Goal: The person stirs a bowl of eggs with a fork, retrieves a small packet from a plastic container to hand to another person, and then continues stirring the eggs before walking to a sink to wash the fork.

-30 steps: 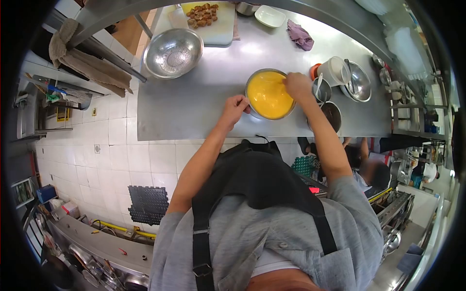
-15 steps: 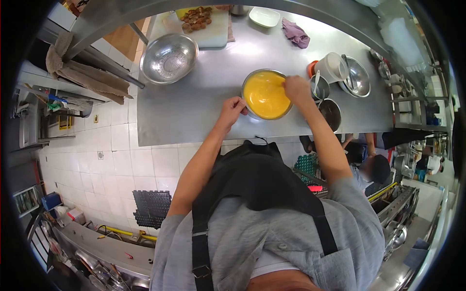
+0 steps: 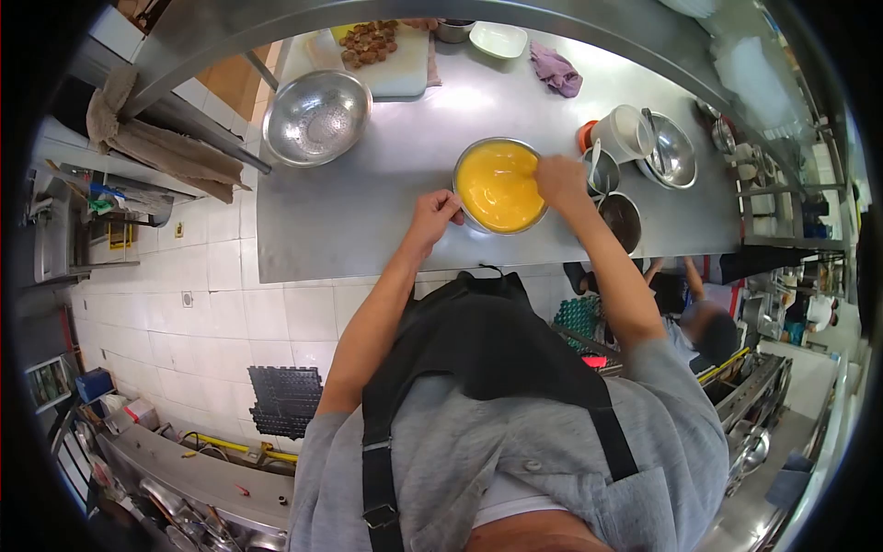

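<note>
A metal bowl (image 3: 500, 141) holding smooth yellow liquid (image 3: 495, 195) stands on the steel worktable, close to its front edge. My left hand (image 3: 434, 219) is closed on the left side of the bowl's rim, thumb and fingers pinched together. Over the right side of the bowl, my right hand (image 3: 561, 181) is closed with its fingers down at the yellow surface. Whatever it grips is hidden by the hand and the liquid, whose surface is rippled beside the fingers.
An empty-looking metal bowl (image 3: 317, 120) sits at the left, near a cutting board (image 3: 405, 78) with browned chunks (image 3: 370, 43). Right of my hand stand a small pot (image 3: 603, 173), a dark-filled bowl (image 3: 621, 221), a white tub (image 3: 625, 133) and another bowl (image 3: 679, 156). A co-worker (image 3: 704, 331) is at the right.
The ripples in the yellow liquid have changed shape beside my right hand. My left hand keeps its hold on the rim. The whole view has shifted slightly.
</note>
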{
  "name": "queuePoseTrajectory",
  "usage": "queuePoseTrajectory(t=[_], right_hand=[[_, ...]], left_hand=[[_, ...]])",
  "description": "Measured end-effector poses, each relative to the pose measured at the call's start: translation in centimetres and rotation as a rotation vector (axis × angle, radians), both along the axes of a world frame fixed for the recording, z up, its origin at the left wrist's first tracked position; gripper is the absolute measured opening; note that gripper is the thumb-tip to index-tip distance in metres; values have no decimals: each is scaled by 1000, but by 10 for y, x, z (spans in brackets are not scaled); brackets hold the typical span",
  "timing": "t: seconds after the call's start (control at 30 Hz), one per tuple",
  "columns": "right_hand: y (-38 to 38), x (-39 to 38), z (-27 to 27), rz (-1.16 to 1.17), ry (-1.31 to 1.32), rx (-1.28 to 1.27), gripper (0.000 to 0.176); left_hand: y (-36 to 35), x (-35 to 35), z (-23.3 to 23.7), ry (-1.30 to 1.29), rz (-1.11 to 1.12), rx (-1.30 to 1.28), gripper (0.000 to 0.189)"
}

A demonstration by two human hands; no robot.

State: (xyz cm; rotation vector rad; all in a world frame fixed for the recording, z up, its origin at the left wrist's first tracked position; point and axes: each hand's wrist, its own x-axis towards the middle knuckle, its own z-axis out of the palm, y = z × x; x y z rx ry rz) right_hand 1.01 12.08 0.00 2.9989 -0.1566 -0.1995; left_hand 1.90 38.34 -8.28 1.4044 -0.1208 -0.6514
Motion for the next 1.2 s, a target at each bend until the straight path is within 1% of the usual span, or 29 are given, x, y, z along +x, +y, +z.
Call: queuePoseTrajectory(t=[0.07,0.13,0.17,0.27,0.37,0.47,0.57,0.67,0.77,0.87,0.97,1.07,1.17,1.2], right_hand=[[7,-30,29,24,134,-25,16],[33,-42,39,162,207,21,16],[47,-44,39,225,245,46,16],[79,-12,21,210,213,37,18],[50,18,-3,103,-106,58,28],[7,7,13,55,-37,-60,29],[10,-26,35,8,222,-21,20],[45,-45,36,256,237,48,19],[71,-9,16,215,163,63,20],[30,21,-13,101,-62,66,21],[-1,-1,11,-31,23,-9,31],[1,-40,22,24,172,10,24],[48,-47,27,206,242,86,23],[59,-37,23,186,195,105,23]], left_hand=[[0,-1,3,-13,11,-4,23],[1,-2,0,-16,17,-11,23],[0,-2,-3,-14,14,-18,23],[1,0,-4,0,-13,-30,21],[2,2,-8,-8,-42,-19,21],[2,3,-1,-20,-48,-4,22],[3,-2,-2,-1,-28,-18,23],[-1,0,-6,13,-10,-33,23],[0,0,-9,7,-29,-54,23],[2,0,-8,-5,-45,-42,23],[1,0,-2,-6,-32,-36,23],[0,-3,-11,0,-9,-75,23],[-2,1,-20,-3,-10,-71,24],[-3,1,-20,-3,-13,-59,24]])
